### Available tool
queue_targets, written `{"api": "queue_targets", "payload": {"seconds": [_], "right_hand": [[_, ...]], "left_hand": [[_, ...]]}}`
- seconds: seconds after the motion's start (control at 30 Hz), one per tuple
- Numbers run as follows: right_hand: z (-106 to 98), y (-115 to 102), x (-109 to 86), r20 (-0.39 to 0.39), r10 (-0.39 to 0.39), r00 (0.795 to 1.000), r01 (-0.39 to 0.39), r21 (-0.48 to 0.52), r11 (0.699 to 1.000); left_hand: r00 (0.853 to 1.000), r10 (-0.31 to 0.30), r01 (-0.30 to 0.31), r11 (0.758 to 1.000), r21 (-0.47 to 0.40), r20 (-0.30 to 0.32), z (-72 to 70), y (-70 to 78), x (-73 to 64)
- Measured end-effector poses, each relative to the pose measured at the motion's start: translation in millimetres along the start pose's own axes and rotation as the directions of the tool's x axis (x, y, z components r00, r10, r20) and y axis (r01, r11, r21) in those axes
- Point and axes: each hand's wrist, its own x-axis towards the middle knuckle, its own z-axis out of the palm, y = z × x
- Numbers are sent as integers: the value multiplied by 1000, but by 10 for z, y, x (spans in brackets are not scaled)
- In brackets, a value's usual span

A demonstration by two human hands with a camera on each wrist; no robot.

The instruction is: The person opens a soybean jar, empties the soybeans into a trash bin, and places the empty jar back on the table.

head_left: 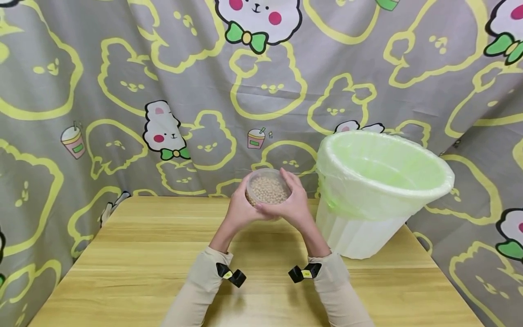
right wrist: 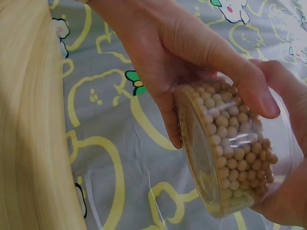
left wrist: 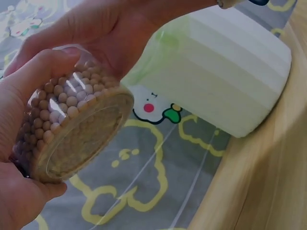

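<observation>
Both hands hold a clear round plastic tub (head_left: 268, 187) of small beige beads above the far part of the table. My left hand (head_left: 241, 208) grips its left side and my right hand (head_left: 295, 202) grips its right side. In the left wrist view the tub (left wrist: 84, 122) is tilted, its flat bottom showing and the beads (left wrist: 72, 101) heaped inside. From the right wrist view the beads (right wrist: 240, 129) press against the clear wall. Whether a lid covers the top I cannot tell.
To the right on the wooden table (head_left: 143, 254) stands a large white bin (head_left: 359, 231), lined with a pale green translucent bag (head_left: 347, 186). A grey patterned curtain (head_left: 196, 91) hangs behind the table. Each sleeve cuff carries a small black camera (head_left: 230, 274).
</observation>
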Motion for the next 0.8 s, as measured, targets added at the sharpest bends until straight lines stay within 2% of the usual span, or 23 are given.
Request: {"api": "queue_targets", "payload": {"seconds": [0.17,0.27,0.33,0.4,0.47,0.53,0.6,0.7,0.8], "right_hand": [[-132,25,20,121,-59,991,55,41,998],[-233,23,25,216,-132,968,127,40,991],[-295,12,17,268,-175,947,175,24,984],[-338,4,7,302,-200,932,209,1,978],[-349,-14,-1,310,-191,931,210,-28,977],[-322,-33,-13,296,-134,946,154,-42,987],[-255,-58,-23,247,-54,967,68,-51,996],[-133,-83,-32,134,55,989,-49,-49,998],[-75,-70,-28,56,67,996,-63,-61,996]], "left_hand": [[992,58,-44,991,-123,115,-74,-33,15],[975,87,-46,979,-201,204,-131,-27,19],[963,107,-54,975,-215,245,-166,-8,18],[958,123,-71,977,-203,259,-189,18,16],[964,125,-88,982,-166,233,-193,37,15],[978,114,-98,991,-95,177,-173,42,11],[990,92,-92,996,-9,111,-122,38,0],[997,73,-76,994,77,34,-17,31,-17],[998,62,-64,995,82,27,36,29,-20]]}}
